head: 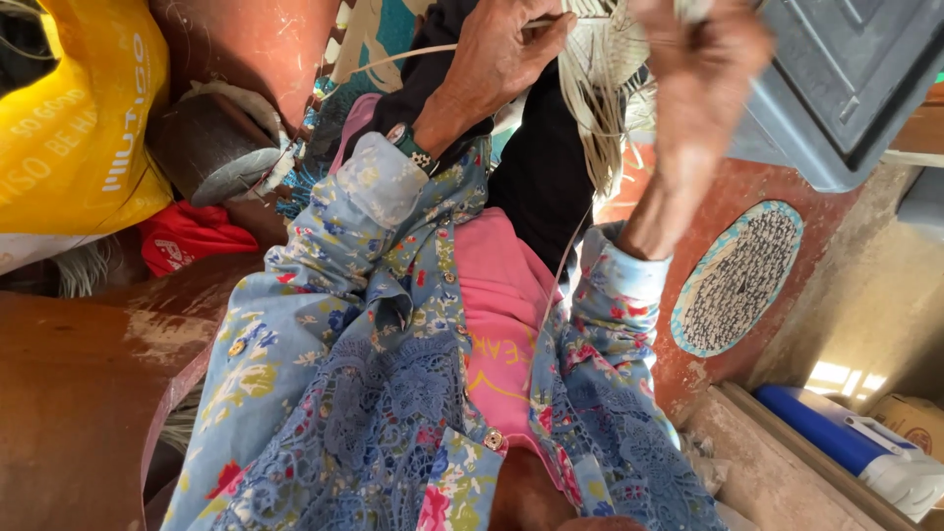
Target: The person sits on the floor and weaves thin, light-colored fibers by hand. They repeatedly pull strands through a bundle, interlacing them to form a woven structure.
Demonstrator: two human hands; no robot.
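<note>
Straw strands (590, 88) between both hands (506, 54)

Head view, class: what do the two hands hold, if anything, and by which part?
The left hand pinches a pale straw strand near its end. The right hand grips the woven straw piece at its edge; exact grip is blurred.

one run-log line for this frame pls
left hand: pinching pale straw strand | right hand: raised, gripping woven straw piece | loose strands hang over lap
</note>
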